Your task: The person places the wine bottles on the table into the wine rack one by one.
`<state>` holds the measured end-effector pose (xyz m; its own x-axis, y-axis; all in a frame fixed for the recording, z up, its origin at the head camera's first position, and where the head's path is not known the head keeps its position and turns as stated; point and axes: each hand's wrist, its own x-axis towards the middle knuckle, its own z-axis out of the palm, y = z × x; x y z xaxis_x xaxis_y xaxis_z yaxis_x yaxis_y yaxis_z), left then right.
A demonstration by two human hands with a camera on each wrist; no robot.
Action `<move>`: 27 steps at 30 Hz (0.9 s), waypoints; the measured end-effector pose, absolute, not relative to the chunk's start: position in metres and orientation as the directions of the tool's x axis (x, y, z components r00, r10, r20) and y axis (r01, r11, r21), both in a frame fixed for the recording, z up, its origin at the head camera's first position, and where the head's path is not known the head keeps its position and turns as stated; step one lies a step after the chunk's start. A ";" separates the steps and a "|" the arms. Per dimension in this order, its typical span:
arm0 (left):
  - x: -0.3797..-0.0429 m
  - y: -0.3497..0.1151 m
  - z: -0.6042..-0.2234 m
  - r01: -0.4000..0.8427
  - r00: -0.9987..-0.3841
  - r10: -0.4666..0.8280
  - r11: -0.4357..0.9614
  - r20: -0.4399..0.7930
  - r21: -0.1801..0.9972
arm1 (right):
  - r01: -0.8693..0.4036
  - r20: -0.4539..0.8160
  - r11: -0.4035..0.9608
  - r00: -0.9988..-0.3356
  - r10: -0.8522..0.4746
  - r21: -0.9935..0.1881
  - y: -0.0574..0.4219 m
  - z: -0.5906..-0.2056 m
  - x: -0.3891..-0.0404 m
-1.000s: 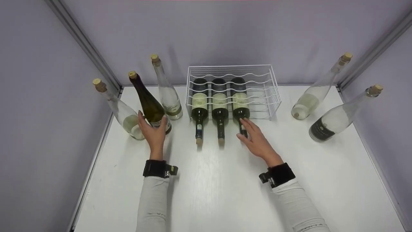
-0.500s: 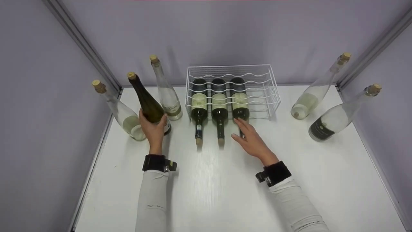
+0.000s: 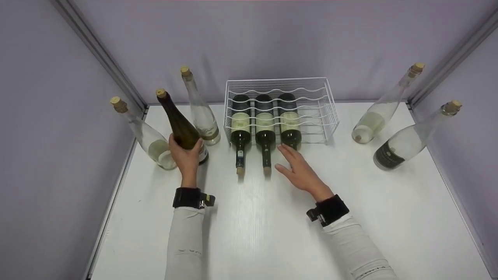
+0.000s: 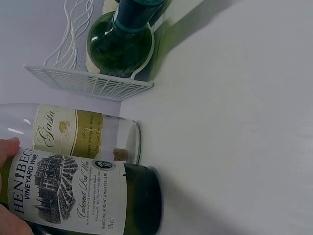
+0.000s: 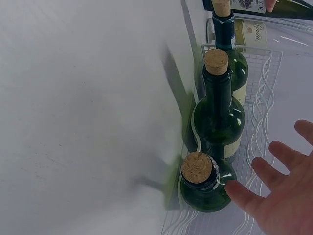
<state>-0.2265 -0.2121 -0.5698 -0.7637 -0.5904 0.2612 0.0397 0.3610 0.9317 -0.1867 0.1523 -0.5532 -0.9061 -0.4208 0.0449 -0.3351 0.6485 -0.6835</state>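
My left hand grips the lower body of a dark wine bottle with a cork on top. Its white label faces the left wrist view. I cannot tell whether its base touches the table. My right hand hovers with spread, straight fingers over the neck of the rightmost green wine bottle, hiding most of that neck in the head view. In the right wrist view this bottle's cork lies near my fingertips. Two more green bottles, a left one and a middle one, lie beside it, necks toward me.
A white wire rack with wavy bars holds the three lying bottles at the back wall. Clear corked bottles stand on the left and behind the gripped bottle. Two more stand at right, one farther back and one nearer.
My left hand has moved slightly forward and closed round the dark bottle, which has shifted slightly right. My right hand has drifted left across the rightmost lying bottle's neck.
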 end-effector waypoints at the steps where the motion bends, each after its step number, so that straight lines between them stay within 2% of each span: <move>1: -0.225 -0.211 -0.570 0.045 -0.761 -0.591 0.363 0.267 0.931 | -0.337 0.045 0.647 -0.905 -0.423 -0.684 0.152 -0.553 -0.186; 12: -0.212 -0.200 -0.568 0.188 -0.716 -0.547 0.447 0.433 0.875 | -0.356 0.072 0.631 -0.900 -0.430 -0.689 0.152 -0.550 -0.184; 27: -0.189 -0.183 -0.560 0.202 -0.751 -0.444 0.550 0.489 0.810 | -0.396 0.111 0.600 -0.883 -0.455 -0.695 0.145 -0.532 -0.181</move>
